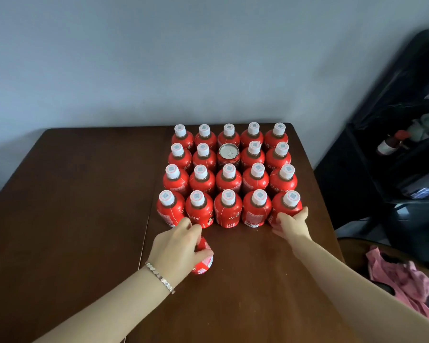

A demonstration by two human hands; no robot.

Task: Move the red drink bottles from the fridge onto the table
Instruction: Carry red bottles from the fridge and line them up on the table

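Table: a dark brown wooden table (72,219) against a pale wall, with a seam running near to far just left of the bottles.
Bottle block: red drink bottles with white caps stand upright on the far right part of the table, packed in four rows of five, bodies touching or nearly so.
Odd one out: in the second row from the far edge, the middle place holds a red can (228,155) with a silver pull-tab top.
My left hand: my left hand (177,248) is near the block's near-left corner, and my fingers (203,254) are wrapped around a red bottle (203,262) that stands alone on the table, just near of the front row. My palm covers its cap and shoulder; only the lower body and label show.
Left wrist: a silver link bracelet (160,277) sits on it.
My right hand: my right hand (294,222) is at the near-right corner of the block, thumb and fingers curled against the lower side of the corner bottle (286,207), touching it. I cannot tell whether I grip it or only press it.
Front row: the front-left bottle (170,210) stands just far of my left knuckles.
Right side: a black shelf unit (394,149) with blurred items stands beyond the table's right edge, and a pink cloth (401,276) lies at the near right.
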